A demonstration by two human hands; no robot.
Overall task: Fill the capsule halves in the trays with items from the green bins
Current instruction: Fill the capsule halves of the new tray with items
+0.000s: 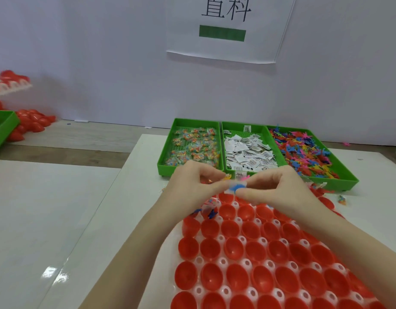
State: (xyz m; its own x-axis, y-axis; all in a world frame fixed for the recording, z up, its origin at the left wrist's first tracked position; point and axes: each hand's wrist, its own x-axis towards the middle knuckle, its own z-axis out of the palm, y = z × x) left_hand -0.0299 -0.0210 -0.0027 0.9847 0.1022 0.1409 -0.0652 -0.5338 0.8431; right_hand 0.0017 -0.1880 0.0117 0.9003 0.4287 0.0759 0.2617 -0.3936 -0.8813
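Both hands meet over the far rows of the tray [221, 262] of empty red capsule halves [231, 229], the left hand [192, 186] and right hand [279, 188] pinched together on a small blue toy [237, 187] and packets, seemingly sorting one set beside the green bins [255, 150].

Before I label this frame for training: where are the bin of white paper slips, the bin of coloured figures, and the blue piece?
bin of white paper slips [243, 126], head view, far rim.
bin of coloured figures [346, 172], head view, right rim.
blue piece [236, 187], head view, its middle.
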